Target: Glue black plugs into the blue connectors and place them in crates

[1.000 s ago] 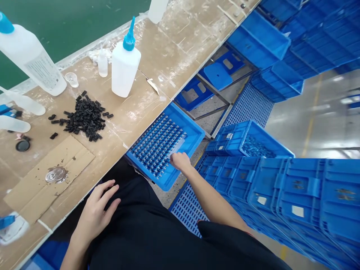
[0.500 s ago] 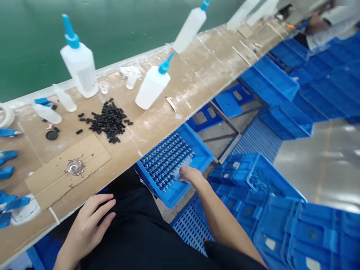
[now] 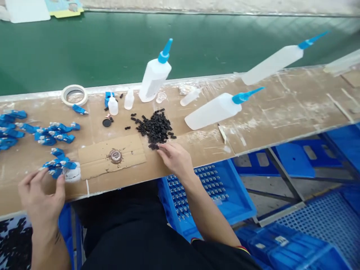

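Note:
My right hand [image 3: 177, 159] is at the near edge of a pile of small black pieces [image 3: 156, 125], thumb and fingers pinched at a small black piece [image 3: 153, 146]. Over the table's front edge at the left, my left hand [image 3: 41, 193] has its thumb and fingers apart. Its fingertips are close to a cluster of small blue plastic parts [image 3: 58, 164]; whether they touch is hard to tell. Between the hands lies a cardboard strip [image 3: 94, 153] with a wet brownish puddle [image 3: 115, 156] on it.
White bottles with blue nozzles [image 3: 154, 80] stand and lean behind the pile. More blue parts [image 3: 50, 133], a tape roll [image 3: 74, 95] and small bottles [image 3: 113, 106] are at the left. Below the table edge, a blue crate [image 3: 239, 202] holds rows of small metal-tipped parts [image 3: 208, 180].
My right hand has left the blue crate and come up to the black pile. My left hand has risen from my lap toward the blue parts. The view has turned left.

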The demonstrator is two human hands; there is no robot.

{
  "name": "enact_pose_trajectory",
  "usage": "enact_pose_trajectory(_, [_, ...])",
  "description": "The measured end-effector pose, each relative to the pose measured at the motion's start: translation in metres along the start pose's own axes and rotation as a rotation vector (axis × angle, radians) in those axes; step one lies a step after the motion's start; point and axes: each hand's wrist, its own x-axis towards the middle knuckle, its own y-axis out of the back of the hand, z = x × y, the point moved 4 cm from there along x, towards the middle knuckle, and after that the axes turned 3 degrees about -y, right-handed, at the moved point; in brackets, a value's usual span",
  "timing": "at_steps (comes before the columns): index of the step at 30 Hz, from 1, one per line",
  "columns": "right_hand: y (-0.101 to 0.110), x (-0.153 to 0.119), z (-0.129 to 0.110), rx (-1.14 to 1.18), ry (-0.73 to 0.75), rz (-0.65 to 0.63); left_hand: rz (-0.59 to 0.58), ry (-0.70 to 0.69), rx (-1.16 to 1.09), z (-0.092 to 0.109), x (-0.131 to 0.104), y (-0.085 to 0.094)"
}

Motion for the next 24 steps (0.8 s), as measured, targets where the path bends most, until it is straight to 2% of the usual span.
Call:
enact_pose_trajectory(3, [-0.009, 0.0, 0.001, -0.014, -0.027, -0.013, 0.056, -0.11, 0.13, 0.011, -0.003, 0.001])
enact_pose_trajectory(8, [-0.009, -0.003, 0.005, 0.037, -0.088, -0.033, 0.002, -0.027, 0.165, 0.011, -0.005, 0.0])
enact_pose_trajectory(11, [-0.001, -0.011, 0.008, 0.208, -0.164, 0.026, 0.054, 0.04, 0.102, 0.008, -0.007, 0.006])
enact_pose_trajectory(13, [0.006, -0.021, 0.002, 0.415, -0.209, 0.076, 0.199, 0.11, -0.07, 0.01, -0.011, 0.02])
enact_pose_trajectory(15, [0.012, -0.031, -0.016, 0.618, -0.197, 0.087, 0.351, 0.229, -0.433, 0.016, -0.015, 0.034])
enact_pose_trajectory(16, [0.013, -0.035, -0.03, 0.708, -0.157, 0.065, 0.373, 0.317, -0.664, 0.019, -0.017, 0.037])
enact_pose_trajectory(17, [0.013, -0.038, -0.047, 0.784, -0.097, 0.028, 0.336, 0.415, -0.894, 0.025, -0.019, 0.035])
enact_pose_trajectory(18, [0.012, -0.041, -0.065, 0.841, -0.021, -0.016, 0.245, 0.51, -1.093, 0.033, -0.022, 0.031])
enact_pose_trajectory(20, [0.01, -0.043, -0.1, 0.89, 0.153, -0.097, -0.045, 0.644, -1.338, 0.055, -0.031, 0.014])
enact_pose_trajectory(22, [0.008, -0.042, -0.128, 0.851, 0.314, -0.133, -0.351, 0.646, -1.371, 0.077, -0.044, -0.005])
enact_pose_trajectory(24, [0.007, -0.041, -0.146, 0.778, 0.443, -0.159, -0.601, 0.557, -1.283, 0.095, -0.057, -0.024])
